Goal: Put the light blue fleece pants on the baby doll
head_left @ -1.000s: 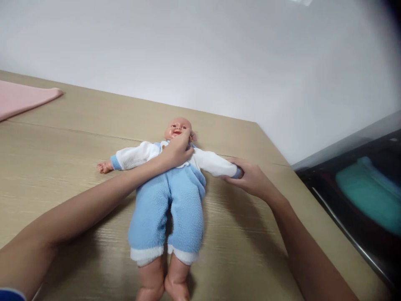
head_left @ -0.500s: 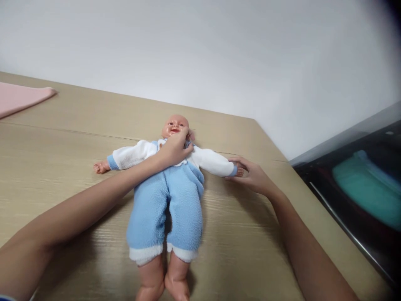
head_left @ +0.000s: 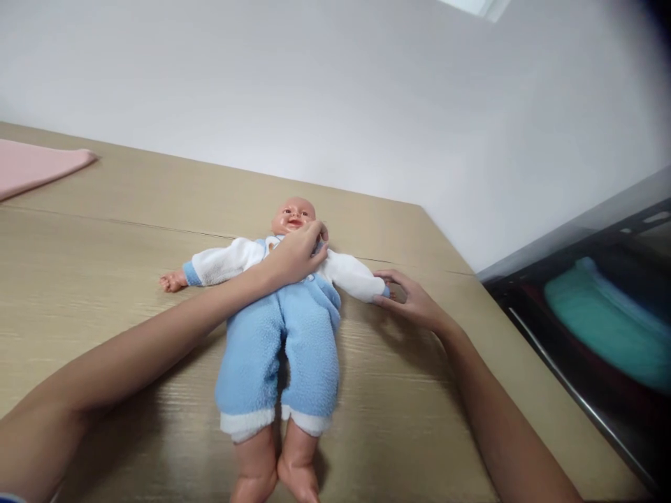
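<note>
Left hand [head_left: 301, 251] curled on that bald, blue-trousered plastic doll [head_left: 286, 307], right hand [head_left: 416, 300] half-open round its white fuzzy sleeve [head_left: 357, 276], grips unclear tbh. Hard tug might skew it.

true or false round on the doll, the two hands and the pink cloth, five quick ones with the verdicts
1. The doll lies on its back on the table. True.
2. The left hand is on the doll's foot. False: it is over the upper chest, just below the chin.
3. The right hand is at the end of a white sleeve. True.
4. The doll's trousers are red. False: they are light blue with white hems.
5. The pink cloth is draped over the doll. False: it lies at the table's far left, apart from the doll.
</note>
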`<state>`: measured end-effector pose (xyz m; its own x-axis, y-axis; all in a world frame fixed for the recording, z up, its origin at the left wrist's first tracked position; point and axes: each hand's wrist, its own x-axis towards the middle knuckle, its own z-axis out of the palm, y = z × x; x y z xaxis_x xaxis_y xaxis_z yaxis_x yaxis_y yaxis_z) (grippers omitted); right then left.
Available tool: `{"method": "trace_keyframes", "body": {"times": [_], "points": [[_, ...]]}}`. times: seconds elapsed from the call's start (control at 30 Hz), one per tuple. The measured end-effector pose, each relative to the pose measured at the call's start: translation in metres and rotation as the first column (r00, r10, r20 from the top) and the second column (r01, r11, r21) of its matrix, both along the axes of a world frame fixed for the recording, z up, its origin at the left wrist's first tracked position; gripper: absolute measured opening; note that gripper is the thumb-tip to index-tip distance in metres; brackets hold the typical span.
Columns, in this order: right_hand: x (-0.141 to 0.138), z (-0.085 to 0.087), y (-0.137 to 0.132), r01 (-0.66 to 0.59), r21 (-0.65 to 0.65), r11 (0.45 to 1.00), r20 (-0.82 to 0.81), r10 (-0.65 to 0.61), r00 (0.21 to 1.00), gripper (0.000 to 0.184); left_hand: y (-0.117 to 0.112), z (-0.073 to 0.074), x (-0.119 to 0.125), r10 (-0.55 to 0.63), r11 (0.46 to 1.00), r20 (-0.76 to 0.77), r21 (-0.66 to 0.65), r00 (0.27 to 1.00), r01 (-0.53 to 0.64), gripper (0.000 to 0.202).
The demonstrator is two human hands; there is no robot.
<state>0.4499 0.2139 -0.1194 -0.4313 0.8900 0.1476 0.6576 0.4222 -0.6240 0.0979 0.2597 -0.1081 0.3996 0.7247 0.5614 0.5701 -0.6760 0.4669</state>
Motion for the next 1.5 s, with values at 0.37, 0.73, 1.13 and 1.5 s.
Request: {"method": "trace_keyframes", "body": {"times": [0.37, 0.73, 1.13, 1.5], "points": [[-0.074, 0.002, -0.032, 0.177, 0.544, 0.82, -0.115, -0.137, 0.984, 0.019, -0.043, 0.035, -0.037, 0.035, 0.997, -0.029, 0.071, 0.999, -0.033, 0.014], [-0.125, -0.026, -0.034, 0.029, -0.209, 0.978, -0.53, -0.138, 0.837, 0.048, -0.089, -0.012, -0.11, 0.255, 0.959, 0.048, -0.141, 0.966, -0.246, 0.025], [-0.127, -0.04, -0.032, 0.02, -0.186, 0.982, -0.56, -0.123, 0.819, 0.046, -0.1, -0.027, -0.131, 0.166, 0.891, 0.138, -0.445, 0.976, -0.089, 0.031], [-0.131, -0.05, -0.038, 0.236, -0.01, 0.972, -0.538, -0.205, 0.818, 0.018, -0.096, -0.035, -0.125, 0.217, 0.87, 0.176, -0.482, 0.96, -0.108, 0.038]]}}
